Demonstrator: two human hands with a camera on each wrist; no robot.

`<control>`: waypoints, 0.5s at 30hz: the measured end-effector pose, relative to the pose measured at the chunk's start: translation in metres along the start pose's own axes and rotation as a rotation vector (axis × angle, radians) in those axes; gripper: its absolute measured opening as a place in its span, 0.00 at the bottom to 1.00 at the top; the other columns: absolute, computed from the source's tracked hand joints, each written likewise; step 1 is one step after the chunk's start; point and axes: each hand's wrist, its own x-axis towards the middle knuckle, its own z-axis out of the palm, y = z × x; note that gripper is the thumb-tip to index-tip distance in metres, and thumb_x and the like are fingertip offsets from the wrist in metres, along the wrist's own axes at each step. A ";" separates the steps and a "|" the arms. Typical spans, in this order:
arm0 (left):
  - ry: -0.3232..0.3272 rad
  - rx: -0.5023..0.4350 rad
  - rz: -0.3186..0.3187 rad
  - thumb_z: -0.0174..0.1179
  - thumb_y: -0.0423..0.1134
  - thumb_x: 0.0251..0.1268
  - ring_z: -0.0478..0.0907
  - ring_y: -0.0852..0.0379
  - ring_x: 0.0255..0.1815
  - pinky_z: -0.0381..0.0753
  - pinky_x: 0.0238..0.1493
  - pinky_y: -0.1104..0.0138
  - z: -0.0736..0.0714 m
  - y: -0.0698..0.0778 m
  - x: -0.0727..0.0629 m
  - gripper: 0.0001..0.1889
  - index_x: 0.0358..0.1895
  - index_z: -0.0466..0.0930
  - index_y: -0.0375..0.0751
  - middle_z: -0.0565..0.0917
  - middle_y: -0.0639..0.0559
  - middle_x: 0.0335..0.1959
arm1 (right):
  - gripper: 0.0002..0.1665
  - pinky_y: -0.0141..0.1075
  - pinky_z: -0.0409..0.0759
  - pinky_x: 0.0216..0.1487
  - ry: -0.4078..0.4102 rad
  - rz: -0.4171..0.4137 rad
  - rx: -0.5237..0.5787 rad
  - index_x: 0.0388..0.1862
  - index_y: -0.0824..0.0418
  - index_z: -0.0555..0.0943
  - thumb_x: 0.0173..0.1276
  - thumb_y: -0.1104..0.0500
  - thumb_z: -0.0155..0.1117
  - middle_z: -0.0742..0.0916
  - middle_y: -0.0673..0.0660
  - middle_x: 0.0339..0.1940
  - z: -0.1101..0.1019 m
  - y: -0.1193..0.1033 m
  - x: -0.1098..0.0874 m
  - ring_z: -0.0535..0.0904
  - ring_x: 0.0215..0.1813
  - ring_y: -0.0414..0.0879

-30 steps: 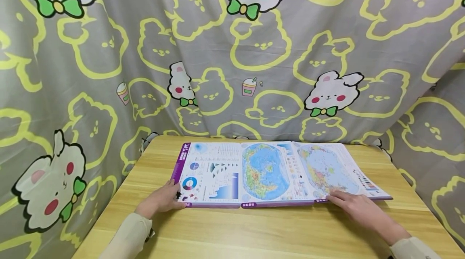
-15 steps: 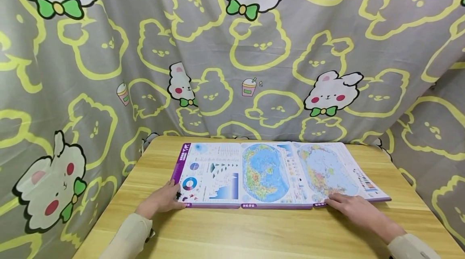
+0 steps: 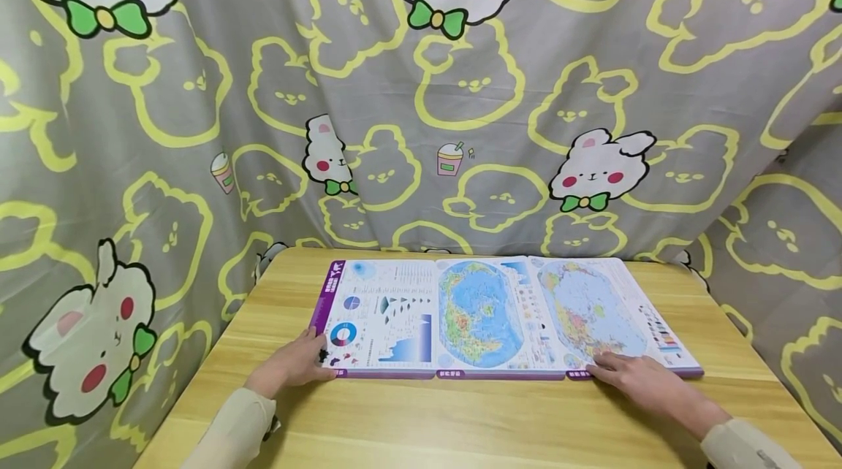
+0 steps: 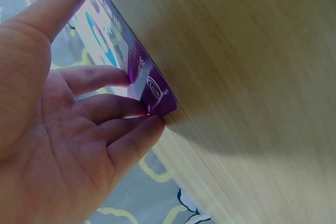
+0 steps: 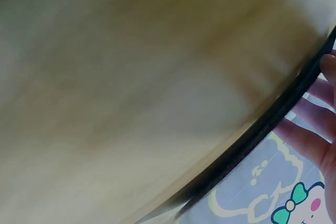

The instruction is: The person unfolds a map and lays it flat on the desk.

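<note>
A folding map sheet (image 3: 483, 323) with purple borders lies spread in three panels across the wooden table. Its left panel carries charts and its other two carry world maps. At the left front corner, my left hand (image 3: 291, 365) touches the sheet with extended fingers; the left wrist view shows the fingertips along the purple corner (image 4: 155, 90). My right hand (image 3: 647, 383) rests on the front edge of the right panel, fingers over the printed face. In the right wrist view, that edge (image 5: 247, 145) runs dark and diagonal, with the right hand (image 5: 320, 114) reaching over it.
The wooden table (image 3: 454, 421) extends in front of the sheet and to both sides. A grey curtain (image 3: 395, 89) with yellow outlines and white rabbits hangs right behind the table and along both sides.
The right panel's front right corner has come down and the sheet now lies flatter. My right hand has shifted slightly left and toward the front; the left hand stays put.
</note>
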 end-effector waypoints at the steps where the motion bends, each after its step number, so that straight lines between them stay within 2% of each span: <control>1: -0.001 -0.001 -0.004 0.66 0.53 0.55 0.51 0.29 0.69 0.53 0.67 0.43 0.000 0.000 0.000 0.42 0.64 0.64 0.24 0.55 0.22 0.67 | 0.21 0.42 0.82 0.26 -0.002 0.000 0.003 0.48 0.59 0.84 0.53 0.66 0.58 0.84 0.61 0.45 0.000 0.000 0.000 0.82 0.40 0.55; 9: -0.005 -0.002 -0.023 0.66 0.53 0.56 0.51 0.30 0.70 0.53 0.68 0.43 0.001 0.000 0.001 0.42 0.65 0.63 0.26 0.55 0.24 0.69 | 0.20 0.42 0.83 0.28 -0.036 0.026 0.032 0.49 0.57 0.84 0.55 0.65 0.64 0.85 0.62 0.45 -0.001 0.001 0.001 0.83 0.38 0.55; 15: 0.004 0.001 -0.019 0.66 0.53 0.56 0.51 0.31 0.70 0.53 0.68 0.44 0.002 -0.001 0.001 0.42 0.65 0.63 0.26 0.56 0.24 0.68 | 0.17 0.42 0.83 0.28 -0.042 0.023 0.031 0.48 0.58 0.84 0.61 0.65 0.60 0.85 0.62 0.45 -0.001 0.000 0.000 0.83 0.36 0.55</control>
